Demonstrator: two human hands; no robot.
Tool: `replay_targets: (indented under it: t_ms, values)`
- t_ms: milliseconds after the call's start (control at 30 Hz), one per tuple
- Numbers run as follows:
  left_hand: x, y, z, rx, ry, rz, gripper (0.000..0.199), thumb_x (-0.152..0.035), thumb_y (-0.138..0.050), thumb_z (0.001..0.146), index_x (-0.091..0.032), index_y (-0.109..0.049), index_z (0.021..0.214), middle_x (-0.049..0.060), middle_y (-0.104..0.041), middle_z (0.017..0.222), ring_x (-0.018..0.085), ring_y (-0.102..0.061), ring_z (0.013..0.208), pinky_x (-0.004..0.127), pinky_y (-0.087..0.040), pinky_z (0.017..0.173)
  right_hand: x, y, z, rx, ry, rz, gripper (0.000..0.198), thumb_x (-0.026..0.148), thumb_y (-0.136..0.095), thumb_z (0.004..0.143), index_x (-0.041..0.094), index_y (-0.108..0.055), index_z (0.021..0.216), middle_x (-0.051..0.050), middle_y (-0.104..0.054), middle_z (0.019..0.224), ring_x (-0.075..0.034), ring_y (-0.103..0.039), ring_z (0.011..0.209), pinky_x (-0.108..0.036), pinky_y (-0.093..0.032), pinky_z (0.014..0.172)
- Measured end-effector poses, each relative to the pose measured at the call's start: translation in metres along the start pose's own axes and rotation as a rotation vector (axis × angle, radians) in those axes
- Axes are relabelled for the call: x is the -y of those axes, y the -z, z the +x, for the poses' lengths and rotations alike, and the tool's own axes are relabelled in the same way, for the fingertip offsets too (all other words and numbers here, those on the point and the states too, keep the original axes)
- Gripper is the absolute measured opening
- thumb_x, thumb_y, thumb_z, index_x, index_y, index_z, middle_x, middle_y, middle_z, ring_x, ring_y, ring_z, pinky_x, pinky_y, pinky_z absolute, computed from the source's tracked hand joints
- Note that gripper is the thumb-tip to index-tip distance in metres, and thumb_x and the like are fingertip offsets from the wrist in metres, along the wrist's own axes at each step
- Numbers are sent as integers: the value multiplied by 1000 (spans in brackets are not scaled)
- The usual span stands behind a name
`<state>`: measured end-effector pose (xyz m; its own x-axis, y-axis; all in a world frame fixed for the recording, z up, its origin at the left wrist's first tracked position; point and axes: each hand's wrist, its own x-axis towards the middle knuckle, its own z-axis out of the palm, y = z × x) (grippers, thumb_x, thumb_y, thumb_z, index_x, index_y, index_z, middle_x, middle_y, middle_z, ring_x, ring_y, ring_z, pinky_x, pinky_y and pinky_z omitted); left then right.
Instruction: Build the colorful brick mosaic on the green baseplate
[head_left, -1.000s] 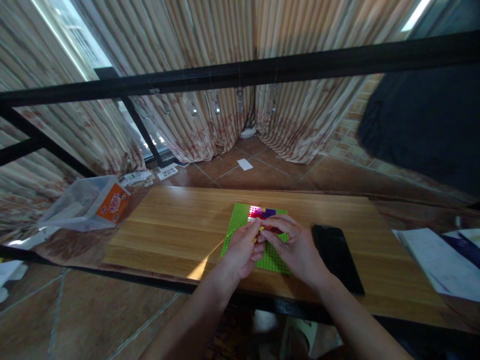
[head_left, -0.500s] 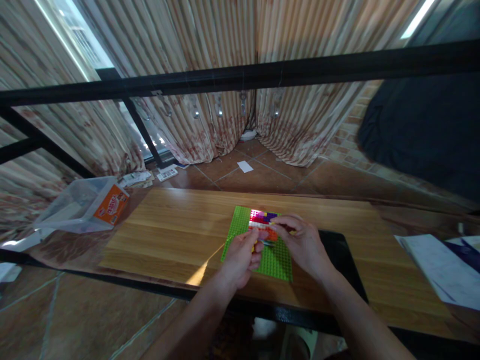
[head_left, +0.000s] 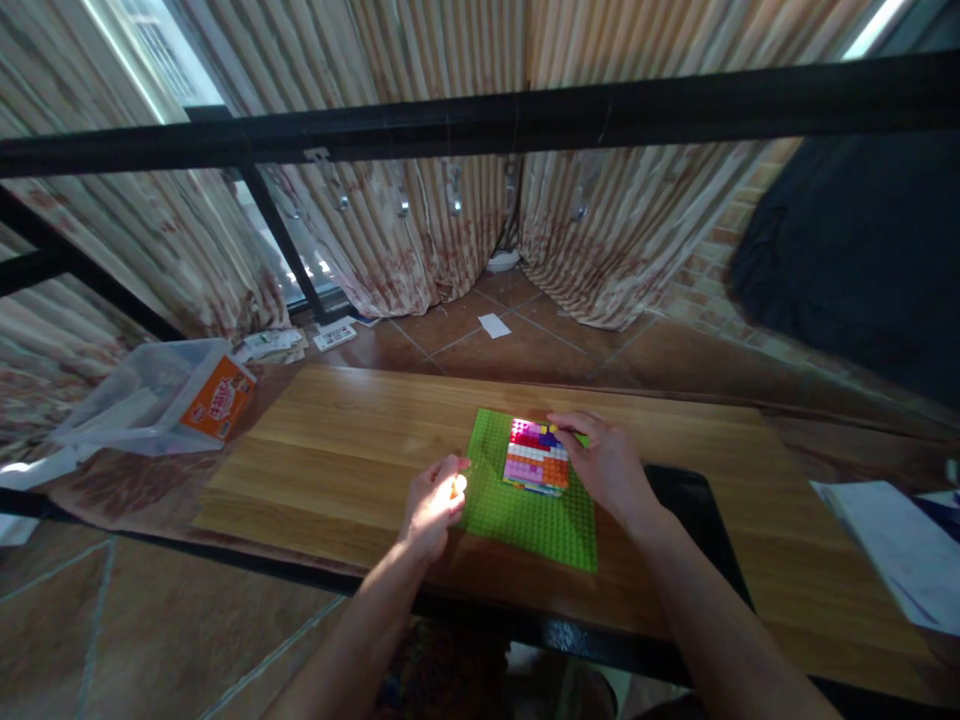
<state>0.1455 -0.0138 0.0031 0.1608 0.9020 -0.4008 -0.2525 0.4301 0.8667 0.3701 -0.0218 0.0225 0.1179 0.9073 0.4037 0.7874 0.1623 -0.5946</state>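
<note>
A green studded baseplate (head_left: 529, 530) lies on the table. On it stands a low block of toy bricks (head_left: 534, 462) in pink, red, white, orange and purple rows. My right hand (head_left: 604, 465) reaches over the block's far right corner, its thumb and index finger closed at a small yellow brick (head_left: 553, 429). My left hand (head_left: 433, 508) hovers by the baseplate's left edge, apart from the block, fingers curled together in bright sunlight. What those fingers hold, if anything, is washed out by glare.
A black tray-like object (head_left: 697, 515) lies right of the baseplate on the wooden table (head_left: 322, 460). At the left is a clear plastic bin (head_left: 142, 405) with an orange label. White papers (head_left: 885, 550) lie at the right. A black bar (head_left: 465, 120) with hooks crosses beyond.
My left hand has pulled away leftward from the block, uncovering its front. My right hand has shifted slightly up, to the block's far right corner. The view has tilted a little.
</note>
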Motion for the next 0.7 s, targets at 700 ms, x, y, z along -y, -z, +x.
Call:
replay_targets:
  t_ms: [700]
  values:
    - [-5, -2, 1, 29, 104, 53, 29, -38, -59, 78, -12, -57, 92, -9, -37, 52, 1, -26, 37, 14, -15, 37, 4, -1, 3, 40, 30, -155, 35, 18, -50, 83, 19, -58, 117, -5, -71, 89, -23, -64, 84, -39, -50, 80]
